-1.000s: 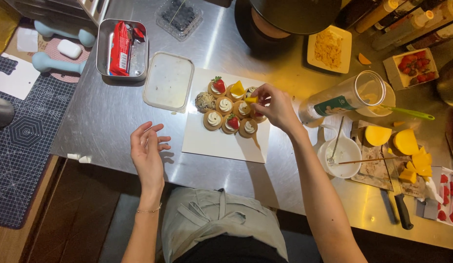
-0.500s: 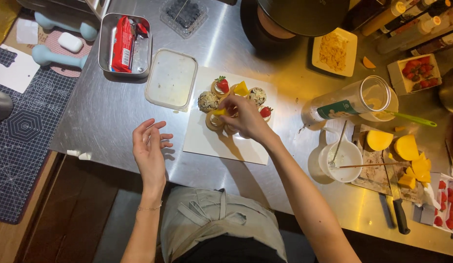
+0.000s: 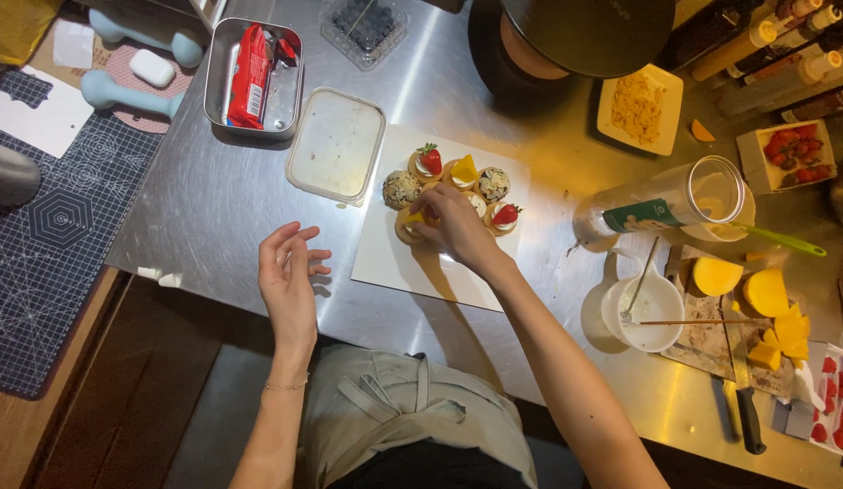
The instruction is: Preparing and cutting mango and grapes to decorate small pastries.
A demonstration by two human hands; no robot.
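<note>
My right hand [image 3: 456, 226] reaches over a white board [image 3: 394, 263] that carries several small round tarts [image 3: 491, 184]. Its fingertips pinch a small yellow piece of fruit [image 3: 414, 217] right above the tart at the near left of the group. Other tarts bear a strawberry [image 3: 430, 159], a yellow fruit piece [image 3: 464, 168] or dark sprinkles [image 3: 401, 188]. My left hand [image 3: 289, 276] hovers over the steel table [image 3: 195, 217] left of the board, fingers loosely spread, holding nothing.
A flat lidded container [image 3: 336, 144] and a metal tin with a red packet [image 3: 254, 77] lie behind the board. To the right are a tipped clear jar [image 3: 675, 199], a white cup [image 3: 655, 312], cut yellow fruit [image 3: 766, 294], a knife [image 3: 743, 398] and strawberries [image 3: 797, 149].
My right hand has moved from the far right of the tarts to the near left one, carrying the yellow fruit piece. My left hand has stayed about where it was.
</note>
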